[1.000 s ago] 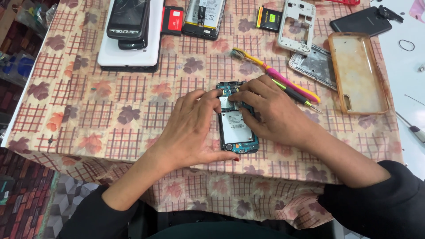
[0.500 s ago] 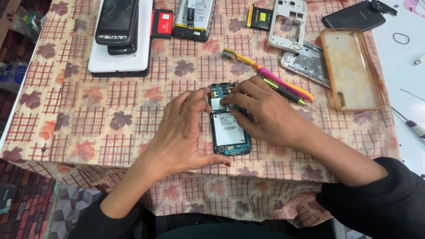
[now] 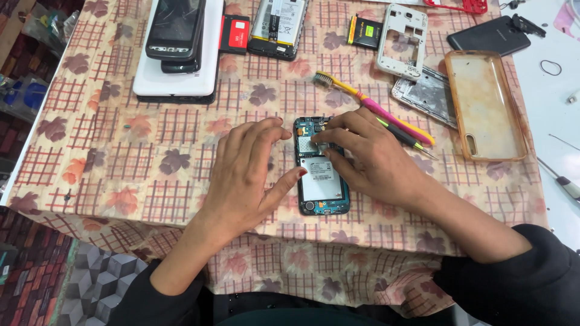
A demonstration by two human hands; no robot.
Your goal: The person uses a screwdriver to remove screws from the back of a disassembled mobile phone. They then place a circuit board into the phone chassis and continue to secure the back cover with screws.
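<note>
We have the opened phone point(image 3: 321, 175) back-off, board bare; left hand point(image 3: 251, 172) spread, steadying its nine-o'clock edge, right hand point(image 3: 362, 154) fingertips pinching something small at twelve.

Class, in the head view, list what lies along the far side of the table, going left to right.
White tablet with dark phones stacked on it → red battery → opened phone → yellow-edged battery → white phone frame → black phone.

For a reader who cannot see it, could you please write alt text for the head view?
Two bare hands work on an opened phone lying on a leaf-patterned tablecloth: the left hand steadies its side, the right hand presses its upper part. A toothbrush and phone parts lie beyond.
</note>
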